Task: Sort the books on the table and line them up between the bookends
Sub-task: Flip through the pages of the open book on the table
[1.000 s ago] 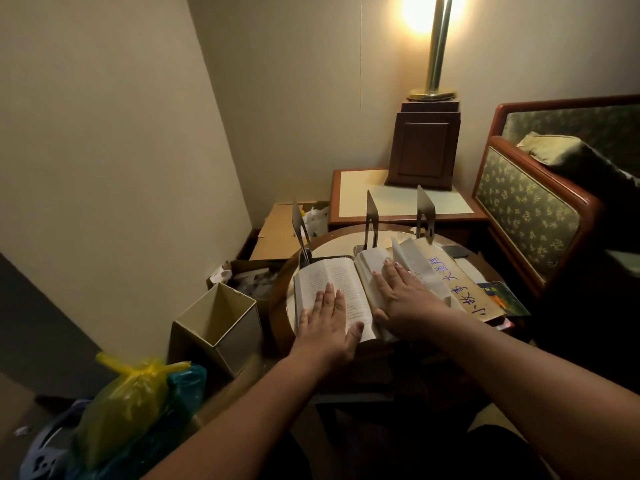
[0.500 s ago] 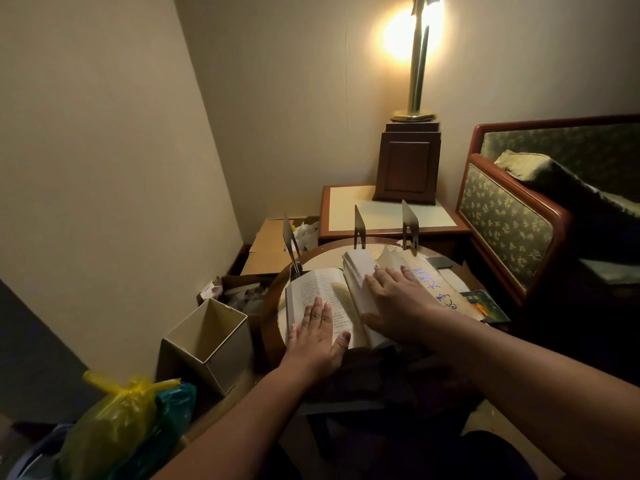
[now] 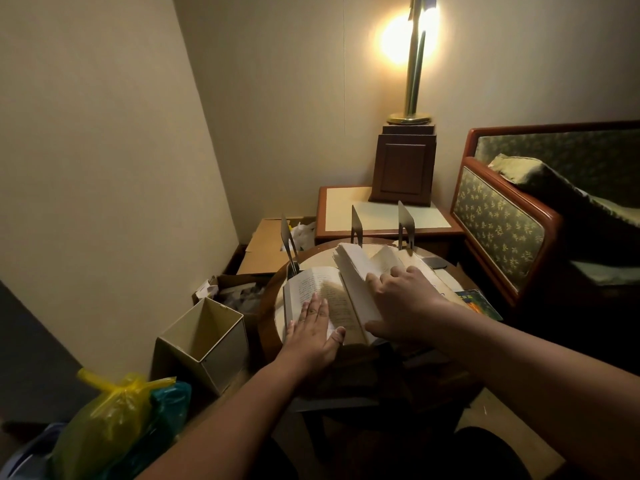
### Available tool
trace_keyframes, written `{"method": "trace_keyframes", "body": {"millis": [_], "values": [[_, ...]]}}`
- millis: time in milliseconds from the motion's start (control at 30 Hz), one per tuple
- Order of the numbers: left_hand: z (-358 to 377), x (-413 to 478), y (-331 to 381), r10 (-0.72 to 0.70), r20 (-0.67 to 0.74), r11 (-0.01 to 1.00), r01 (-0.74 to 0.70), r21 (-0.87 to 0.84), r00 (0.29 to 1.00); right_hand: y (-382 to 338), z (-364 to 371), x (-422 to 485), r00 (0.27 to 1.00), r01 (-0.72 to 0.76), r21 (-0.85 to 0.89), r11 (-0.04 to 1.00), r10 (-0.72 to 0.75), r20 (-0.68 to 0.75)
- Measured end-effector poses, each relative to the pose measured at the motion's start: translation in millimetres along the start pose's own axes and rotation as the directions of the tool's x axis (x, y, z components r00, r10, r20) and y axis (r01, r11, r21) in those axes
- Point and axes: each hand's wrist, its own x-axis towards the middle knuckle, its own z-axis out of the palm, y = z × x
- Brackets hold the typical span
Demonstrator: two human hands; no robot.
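Lamplit corner of a small room: a round worktop [image 3: 318, 259] stands before a square side table [image 3: 346, 209] carrying a dark wooden pedestal [image 3: 403, 171] and a brass lamp [image 3: 414, 64].

An open book [image 3: 308, 284] lies at the near left of the worktop, just in front of the bookends. My left hand [image 3: 313, 329] rests flat on its left page, fingers [image 3: 314, 303] straight and together, thumb spread toward the spine, pressing the page down without gripping. My right hand [image 3: 405, 306] holds the book's right half, fingers [image 3: 374, 280] curled over a thick sheaf of pages that stands tilted up off the worktop and fanned at its far end, thumb along the near edge.

Three metal bookends [image 3: 356, 226] stand upright along the far side of the worktop, one at the left rim and two nearer the middle, with no books between them. A green-covered book [image 3: 479, 303] lies flat at the right edge, partly hidden by my forearm.

Left of the worktop sit a cardboard box [image 3: 266, 244], an open-topped white box [image 3: 204, 334] and a knotted yellow plastic bag [image 3: 104, 410]. A patterned armchair [image 3: 498, 220] fills the right side.
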Motion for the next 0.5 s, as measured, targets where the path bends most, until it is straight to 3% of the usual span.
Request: {"method": "trace_keyframes", "body": {"millis": [100,200,367,500], "values": [[-1.9,0.3,-0.1,0.012,-0.014,1.0,-0.012,-0.017,1.0,-1.5,3.4,-7.7,0.999,0.03,0.092,0.995,-0.026,-0.045],[-2.2,-0.2,-0.8,0.023,-0.032,0.999,-0.024,-0.038,0.999,0.0,9.3,-13.6,1.0,0.0,0.181,0.983,-0.001,0.003],[-7.6,-2.8,1.5,0.049,-0.05,0.997,-0.053,-0.063,0.998,5.7,17.0,-18.7,0.999,-0.036,0.124,0.992,0.036,-0.001],[-13.0,-6.8,2.7,0.075,-0.072,0.992,-0.082,-0.099,0.995,8.6,14.6,-22.7,0.994,-0.049,0.313,0.949,0.077,-0.077]]}}
